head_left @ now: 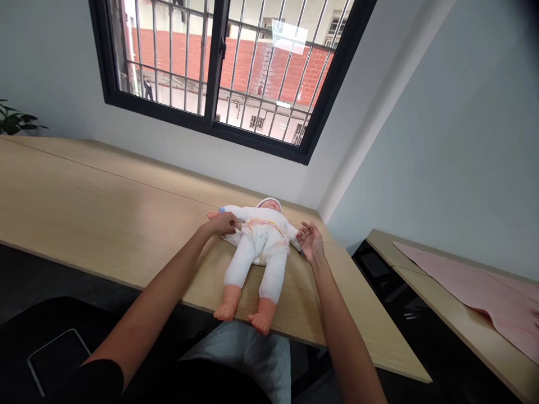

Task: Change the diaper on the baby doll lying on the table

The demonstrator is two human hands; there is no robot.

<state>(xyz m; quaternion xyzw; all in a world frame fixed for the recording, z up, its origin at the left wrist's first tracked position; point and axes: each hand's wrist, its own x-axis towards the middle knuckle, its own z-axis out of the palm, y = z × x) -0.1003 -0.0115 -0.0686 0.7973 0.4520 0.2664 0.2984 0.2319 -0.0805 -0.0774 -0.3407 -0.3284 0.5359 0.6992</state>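
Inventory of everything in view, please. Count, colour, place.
Doll: 1, white-clothed, lying on front table
Diaper: 1, white, doll's hips
Cap: 1, white, doll's head
Front table: 1, light wood, centre
Side table: 1, light wood, right
Sheet: 1, pink, side table
Window: 1, black-framed, behind
Plant: 1, green, far left
Phone-like slab: 1, dark, lower left
Left hand: 1, bare, pinching diaper's side
Right hand: 1, bare, beside doll's arm

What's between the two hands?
The doll, on its back with a diaper at its hips, lies between the left hand and right hand, as the head view shows.
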